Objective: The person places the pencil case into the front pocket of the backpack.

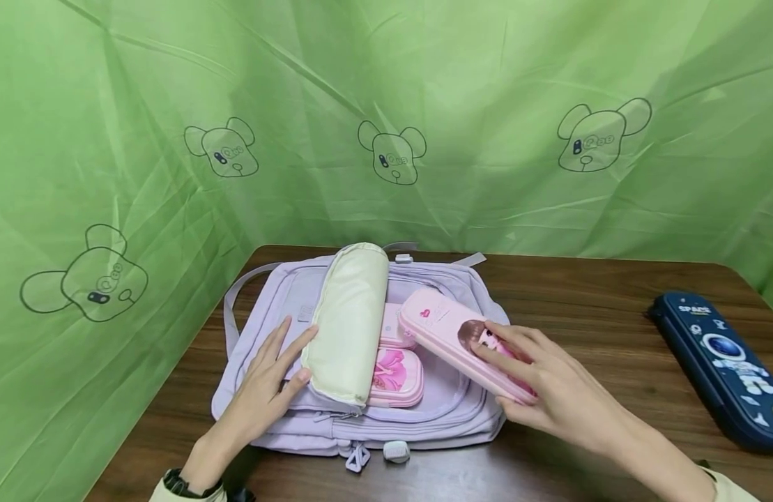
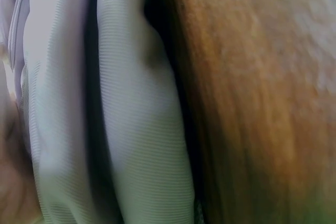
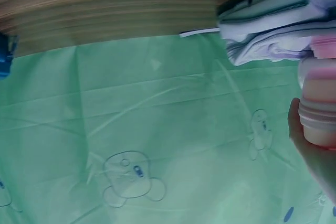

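Head view: pink pencil case (image 1: 461, 341) under right fingers (image 1: 508, 352) (atop backpack (image 1: 267, 293)).

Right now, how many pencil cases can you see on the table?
4, perhaps more hidden: a long pink case in the right hand, a cream pouch by the left hand, a flowered pink case on the backpack, a navy case far right.
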A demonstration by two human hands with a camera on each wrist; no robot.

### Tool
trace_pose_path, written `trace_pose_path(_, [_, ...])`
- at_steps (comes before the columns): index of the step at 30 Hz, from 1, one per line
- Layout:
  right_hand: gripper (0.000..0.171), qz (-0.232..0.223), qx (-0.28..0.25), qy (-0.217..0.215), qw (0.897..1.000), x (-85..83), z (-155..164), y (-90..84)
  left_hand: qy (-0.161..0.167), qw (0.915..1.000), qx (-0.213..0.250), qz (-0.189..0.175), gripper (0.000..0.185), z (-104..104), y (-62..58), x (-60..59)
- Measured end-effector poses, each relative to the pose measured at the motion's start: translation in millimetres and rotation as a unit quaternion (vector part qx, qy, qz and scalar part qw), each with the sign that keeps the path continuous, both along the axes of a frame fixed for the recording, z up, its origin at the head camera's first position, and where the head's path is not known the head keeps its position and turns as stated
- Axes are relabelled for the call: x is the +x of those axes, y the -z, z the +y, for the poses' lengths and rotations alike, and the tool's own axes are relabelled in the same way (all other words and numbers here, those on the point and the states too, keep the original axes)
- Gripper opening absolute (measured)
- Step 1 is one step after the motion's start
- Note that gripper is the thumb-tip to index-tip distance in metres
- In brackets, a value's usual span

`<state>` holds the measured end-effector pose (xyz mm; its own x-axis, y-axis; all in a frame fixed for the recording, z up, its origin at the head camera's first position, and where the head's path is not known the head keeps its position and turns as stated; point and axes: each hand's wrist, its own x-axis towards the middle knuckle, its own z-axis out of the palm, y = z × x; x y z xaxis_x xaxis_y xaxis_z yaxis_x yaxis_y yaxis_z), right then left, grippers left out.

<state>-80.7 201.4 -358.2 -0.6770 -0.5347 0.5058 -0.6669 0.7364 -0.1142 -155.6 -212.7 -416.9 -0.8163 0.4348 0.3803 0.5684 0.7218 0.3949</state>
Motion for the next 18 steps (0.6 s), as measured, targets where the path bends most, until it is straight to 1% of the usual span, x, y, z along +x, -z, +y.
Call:
trace_pose_path(4, [0.067,-0.005,0.01,-0.014,1.0,0.2,-5.1,2.9,-0.001,1.0,0.001,0.0,0.058,0.5,0.0,-0.2])
trace_pose_path(12, [0.069,-0.005,0.019,-0.017,1.0,1.2,-6.9,4.5,-0.002,0.9999,0.005,-0.008,0.058,1.6,-1.1,-0.4])
trace_pose_path(18, [0.073,0.01,0.018,-0.03,0.999,3.0,-13.6,1.4,-0.005,0.9993,0.029,-0.023,0.057,1.0,-1.6,0.8])
